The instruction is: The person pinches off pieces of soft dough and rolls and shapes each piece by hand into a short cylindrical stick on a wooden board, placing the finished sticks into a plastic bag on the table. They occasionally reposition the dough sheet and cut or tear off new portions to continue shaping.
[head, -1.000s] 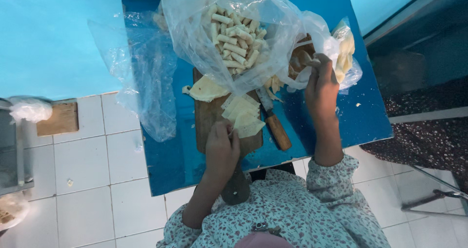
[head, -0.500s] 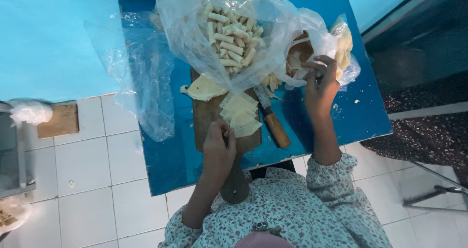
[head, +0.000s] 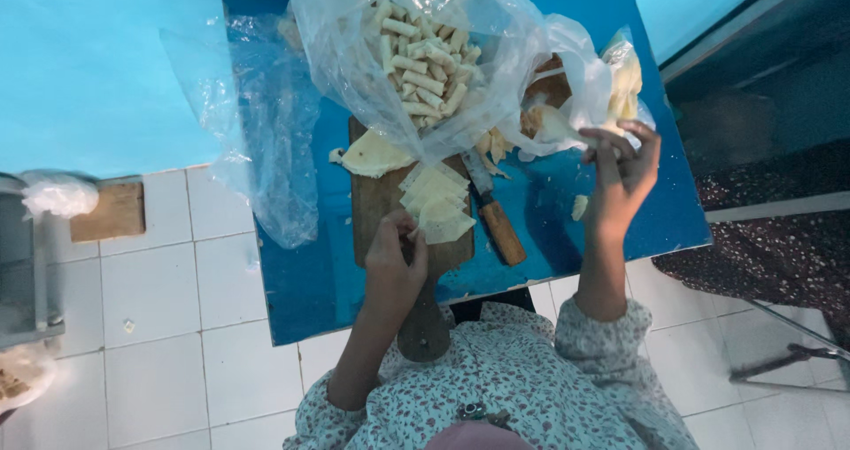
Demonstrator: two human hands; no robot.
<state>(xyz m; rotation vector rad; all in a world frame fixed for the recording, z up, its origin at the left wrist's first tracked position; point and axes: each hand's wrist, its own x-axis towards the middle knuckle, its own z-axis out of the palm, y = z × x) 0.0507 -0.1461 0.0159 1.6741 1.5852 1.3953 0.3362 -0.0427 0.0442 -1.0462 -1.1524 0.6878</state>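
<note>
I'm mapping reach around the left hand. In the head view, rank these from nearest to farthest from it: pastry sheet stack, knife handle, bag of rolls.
From the left hand:
1. Pastry sheet stack, just right of its fingers, on the board.
2. Knife handle, further right.
3. Bag of rolls, at the table's far side.

Board handle (head: 423, 326): its lower end hides behind the flowered sleeve.
Knife blade (head: 475, 172): mostly covered by the clear bag's edge; only the wooden grip shows plainly.
Right hand (head: 620, 180): whatever its fingertips pinch is too small and blurred to tell.
Bag by the right hand (head: 580, 96): contents blur behind crinkled plastic.
Bench (head: 310, 282): far edge cut off by the top of the frame.
Bowl at lower left (head: 18, 384): cut by the frame edge.
</note>
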